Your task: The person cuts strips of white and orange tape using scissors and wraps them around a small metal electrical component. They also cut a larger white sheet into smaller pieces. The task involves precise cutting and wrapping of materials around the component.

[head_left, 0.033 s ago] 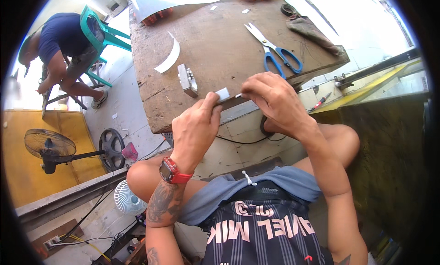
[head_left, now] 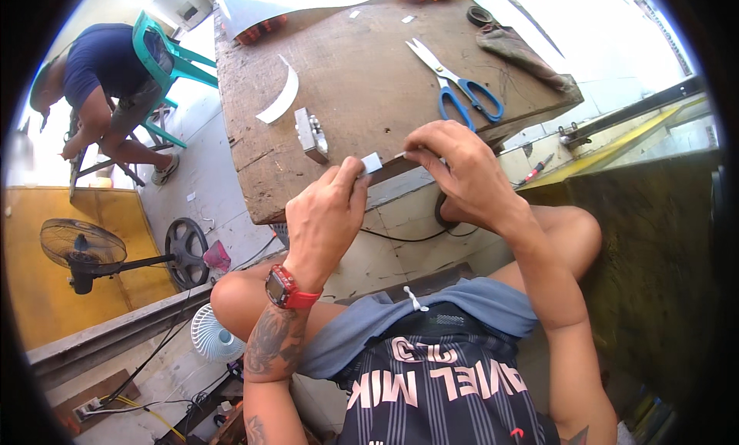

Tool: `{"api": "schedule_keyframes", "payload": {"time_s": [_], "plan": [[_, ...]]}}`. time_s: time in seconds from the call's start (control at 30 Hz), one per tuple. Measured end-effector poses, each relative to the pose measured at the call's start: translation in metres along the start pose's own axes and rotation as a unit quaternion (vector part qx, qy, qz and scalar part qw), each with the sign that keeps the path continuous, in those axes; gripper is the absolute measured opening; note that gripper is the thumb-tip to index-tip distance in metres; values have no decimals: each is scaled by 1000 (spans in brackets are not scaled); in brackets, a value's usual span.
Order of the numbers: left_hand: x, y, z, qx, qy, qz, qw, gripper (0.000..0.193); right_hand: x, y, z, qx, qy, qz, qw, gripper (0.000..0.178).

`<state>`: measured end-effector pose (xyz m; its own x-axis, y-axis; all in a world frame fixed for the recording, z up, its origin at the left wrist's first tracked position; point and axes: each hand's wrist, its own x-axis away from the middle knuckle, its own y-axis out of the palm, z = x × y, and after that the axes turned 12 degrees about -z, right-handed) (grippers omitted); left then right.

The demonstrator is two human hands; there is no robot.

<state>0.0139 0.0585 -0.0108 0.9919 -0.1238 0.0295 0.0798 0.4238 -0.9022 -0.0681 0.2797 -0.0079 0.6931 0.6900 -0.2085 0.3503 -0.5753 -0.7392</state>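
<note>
My left hand [head_left: 327,210], wearing a red-banded watch, pinches a small white rectangular piece [head_left: 372,163] between thumb and fingers. Close to its right, my right hand [head_left: 458,164] is closed in a pinch on a tiny thin white sliver [head_left: 403,155], most of it covered by the fingers. The two pieces are apart, held over the front edge of a wooden table [head_left: 346,75]. Beyond my left hand stands a small grey metal block [head_left: 308,137] with shiny parts on its side. Blue-handled scissors [head_left: 458,83] lie with blades apart beyond my right hand.
On the table are a curved white strip [head_left: 281,95], a dark roll of tape [head_left: 479,15], a brown cloth [head_left: 523,56] and a large pale sheet [head_left: 285,6]. A black fan [head_left: 83,245] and a co-worker [head_left: 108,68] beside a green chair [head_left: 154,48] are at left.
The white piece in my left hand has tilted a little, and less of the sliver shows at my right fingertips. The whole view has shifted slightly.
</note>
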Motion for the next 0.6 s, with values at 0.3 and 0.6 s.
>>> {"api": "schedule_keyframes", "payload": {"time_s": [0.3, 0.6], "plan": [[5, -10, 7, 488, 14, 42, 872, 17, 8, 15, -12, -460, 84, 20, 884, 23], [4, -10, 8, 584, -9, 39, 811, 35, 4, 28, -22, -497, 87, 51, 862, 25]]}}
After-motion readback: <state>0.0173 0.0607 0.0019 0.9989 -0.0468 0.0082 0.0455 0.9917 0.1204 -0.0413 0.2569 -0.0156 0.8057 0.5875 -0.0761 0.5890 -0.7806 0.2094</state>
